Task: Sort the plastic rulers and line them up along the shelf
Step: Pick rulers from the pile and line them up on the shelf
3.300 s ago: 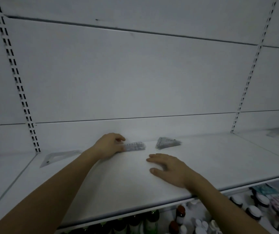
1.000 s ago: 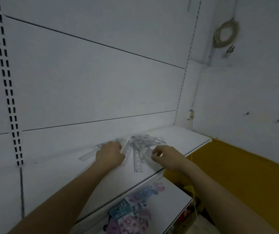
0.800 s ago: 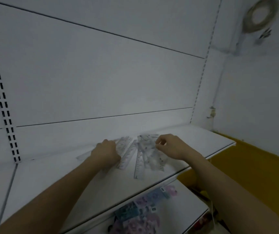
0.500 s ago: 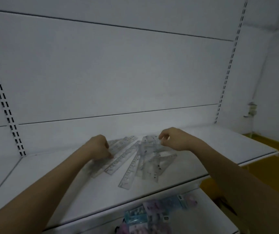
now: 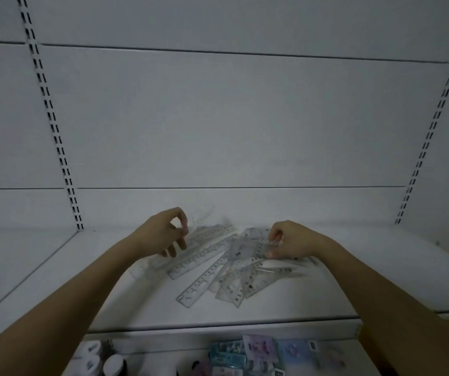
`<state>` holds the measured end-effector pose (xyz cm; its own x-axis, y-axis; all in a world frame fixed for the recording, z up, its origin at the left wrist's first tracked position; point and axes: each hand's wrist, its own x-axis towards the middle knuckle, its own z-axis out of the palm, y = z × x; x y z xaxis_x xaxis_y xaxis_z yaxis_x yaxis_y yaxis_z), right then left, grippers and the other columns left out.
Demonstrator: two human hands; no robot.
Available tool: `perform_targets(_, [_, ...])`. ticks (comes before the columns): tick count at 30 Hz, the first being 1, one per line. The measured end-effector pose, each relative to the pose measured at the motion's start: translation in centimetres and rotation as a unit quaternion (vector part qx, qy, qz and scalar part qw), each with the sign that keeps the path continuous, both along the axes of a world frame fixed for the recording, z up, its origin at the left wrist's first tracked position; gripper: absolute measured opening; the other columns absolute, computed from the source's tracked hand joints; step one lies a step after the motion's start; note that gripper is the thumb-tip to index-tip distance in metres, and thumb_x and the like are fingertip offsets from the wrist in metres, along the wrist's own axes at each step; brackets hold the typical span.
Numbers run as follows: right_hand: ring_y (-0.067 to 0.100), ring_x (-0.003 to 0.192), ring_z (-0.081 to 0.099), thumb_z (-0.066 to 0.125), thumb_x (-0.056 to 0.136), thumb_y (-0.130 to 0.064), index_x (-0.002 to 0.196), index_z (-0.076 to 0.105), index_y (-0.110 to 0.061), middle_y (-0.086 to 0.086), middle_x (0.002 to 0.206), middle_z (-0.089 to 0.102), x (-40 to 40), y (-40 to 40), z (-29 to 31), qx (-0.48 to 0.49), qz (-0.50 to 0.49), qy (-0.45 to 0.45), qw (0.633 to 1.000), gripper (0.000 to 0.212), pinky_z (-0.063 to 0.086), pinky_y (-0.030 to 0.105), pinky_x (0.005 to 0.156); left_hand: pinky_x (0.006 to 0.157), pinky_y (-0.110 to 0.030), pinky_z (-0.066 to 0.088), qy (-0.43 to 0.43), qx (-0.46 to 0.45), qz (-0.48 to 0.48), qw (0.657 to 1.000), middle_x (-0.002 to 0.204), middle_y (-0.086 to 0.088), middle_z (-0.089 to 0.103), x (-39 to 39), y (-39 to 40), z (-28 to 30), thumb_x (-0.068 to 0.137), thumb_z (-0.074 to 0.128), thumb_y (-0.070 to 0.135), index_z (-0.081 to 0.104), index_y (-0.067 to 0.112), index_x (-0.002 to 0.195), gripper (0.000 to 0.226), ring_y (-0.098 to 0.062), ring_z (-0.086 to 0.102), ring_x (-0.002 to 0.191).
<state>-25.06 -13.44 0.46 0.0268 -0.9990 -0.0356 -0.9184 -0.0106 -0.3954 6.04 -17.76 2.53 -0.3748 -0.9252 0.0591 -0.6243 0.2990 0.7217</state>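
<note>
A loose heap of clear plastic rulers (image 5: 218, 264) lies fanned out on the white shelf (image 5: 381, 280), near its back edge and roughly midway between the two slotted uprights (image 5: 52, 123) of the white back panel (image 5: 231, 118). The heap mixes long straight rulers with set-square pieces, overlapping at angles and none yet in a row; one straight ruler (image 5: 201, 283) points diagonally toward the shelf's front edge. The left hand (image 5: 163, 234) reaches in at the heap's left end, its grip clenched on a clear ruler piece (image 5: 203, 215): thumb and forefinger pinch it and hold it raised off the shelf against the back panel, while the lower fingers curl down and touch the straight rulers beneath. The right hand (image 5: 291, 241) sits on the heap's right side, its grip pinching the edge of a clear set square (image 5: 247, 248) between thumb and fingertips, that piece lying on top of the others. Both forearms stretch in from the bottom corners. Below the shelf's front lip, a lower level carries pastel-coloured card packs (image 5: 261, 354) at centre-right and white-capped jars (image 5: 101, 359) at left, all blurred.
</note>
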Motion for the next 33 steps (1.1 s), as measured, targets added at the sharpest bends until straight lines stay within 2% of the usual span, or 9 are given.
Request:
perform_targets(2, [0.019, 0.093, 0.061, 0.079, 0.077, -0.029, 0.100, 0.062, -0.015, 0.003, 0.103, 0.062, -0.4, -0.4, 0.0, -0.023, -0.001, -0.027, 0.999, 0.031, 0.050, 0.031, 0.082, 0.050, -0.028, 0.051, 0.005, -0.007, -0.019, 1.000, 0.082, -0.008, 0.066, -0.2, 0.6, 0.1, 0.101, 0.043, 0.026, 0.052, 0.020, 0.105, 0.012, -0.021, 0.062, 0.053])
perform_targets(5, [0.015, 0.075, 0.063, 0.078, 0.080, -0.018, 0.085, 0.065, -0.011, 0.004, 0.083, 0.068, -0.8, -0.6, 0.4, -0.047, 0.001, -0.106, 0.993, 0.015, 0.051, 0.026, 0.070, 0.059, -0.020, 0.044, -0.082, -0.086, -0.048, 0.992, 0.084, 0.005, 0.057, -0.3, 1.2, -0.2, 0.103, 0.028, 0.039, 0.053, 0.029, 0.118, 0.030, -0.007, 0.053, 0.060])
perform_targets(9, [0.019, 0.065, 0.068, 0.064, 0.090, -0.003, 0.093, 0.063, 0.004, 0.015, 0.079, 0.069, -0.3, 0.0, 1.3, -0.046, 0.022, -0.260, 0.964, 0.007, 0.057, 0.029, 0.065, 0.089, -0.029, 0.043, -0.118, -0.125, -0.051, 0.984, 0.114, 0.007, 0.060, 0.0, 1.3, -0.9, 0.100, 0.026, 0.048, 0.052, 0.029, 0.130, 0.044, -0.010, 0.055, 0.099])
perform_targets(12, [0.024, 0.065, 0.068, 0.047, 0.096, 0.004, 0.107, 0.059, -0.004, 0.020, 0.087, 0.066, 1.0, 0.1, 1.8, -0.054, 0.038, -0.321, 0.945, 0.018, 0.057, 0.034, 0.062, 0.082, -0.025, 0.043, -0.184, -0.142, -0.034, 0.972, 0.104, 0.009, 0.053, 0.8, 1.0, -1.6, 0.097, 0.042, 0.047, 0.048, 0.036, 0.134, 0.039, -0.008, 0.054, 0.090])
perform_targets(17, [0.018, 0.060, 0.056, 0.031, 0.097, 0.006, 0.128, 0.053, -0.027, 0.010, 0.095, 0.056, 4.3, -1.4, 1.7, -0.054, 0.058, -0.287, 0.955, 0.051, 0.041, 0.022, 0.048, 0.065, -0.018, 0.037, -0.179, -0.192, 0.035, 0.964, 0.094, 0.016, 0.050, 3.2, 1.7, -1.9, 0.088, 0.061, 0.045, 0.052, 0.039, 0.128, 0.041, -0.002, 0.050, 0.076])
perform_targets(20, [0.021, 0.064, 0.042, 0.045, 0.099, -0.010, 0.131, 0.051, -0.028, 0.004, 0.087, 0.049, 7.0, -1.9, 0.8, -0.047, 0.077, -0.294, 0.951, 0.036, 0.037, 0.022, 0.051, 0.062, -0.016, 0.035, -0.176, -0.203, 0.062, 0.961, 0.093, 0.017, 0.052, 5.5, 2.1, -1.9, 0.085, 0.068, 0.040, 0.054, 0.037, 0.124, 0.042, 0.000, 0.049, 0.072])
perform_targets(23, [0.017, 0.072, 0.046, 0.065, 0.091, -0.034, 0.132, 0.043, -0.035, 0.002, 0.092, 0.048, 9.9, -2.2, 0.7, -0.040, 0.106, -0.272, 0.956, 0.046, 0.040, 0.027, 0.060, 0.064, -0.017, 0.038, -0.161, -0.209, 0.089, 0.961, 0.091, 0.019, 0.052, 8.0, 2.6, -1.8, 0.083, 0.071, 0.035, 0.055, 0.036, 0.120, 0.040, -0.001, 0.050, 0.072])
perform_targets(29, [0.014, 0.071, 0.052, 0.070, 0.087, -0.033, 0.133, 0.046, -0.031, 0.001, 0.094, 0.053, 17.7, -3.1, 1.6, -0.053, 0.173, -0.238, 0.954, 0.052, 0.042, 0.024, 0.064, 0.067, -0.019, 0.040, -0.153, -0.193, 0.131, 0.960, 0.096, 0.016, 0.056, 15.2, 4.1, -1.6, 0.083, 0.072, 0.034, 0.055, 0.036, 0.115, 0.037, -0.002, 0.050, 0.074])
perform_targets(33, [0.012, 0.058, 0.061, 0.074, 0.084, -0.030, 0.130, 0.050, -0.030, 0.001, 0.096, 0.059, 25.5, -3.7, 1.6, -0.049, 0.202, -0.226, 0.952, 0.051, 0.043, 0.018, 0.053, 0.071, -0.025, 0.049, -0.144, -0.177, 0.171, 0.958, 0.096, 0.019, 0.058, 22.8, 5.8, -1.9, 0.080, 0.074, 0.037, 0.054, 0.039, 0.110, 0.036, -0.004, 0.056, 0.078])
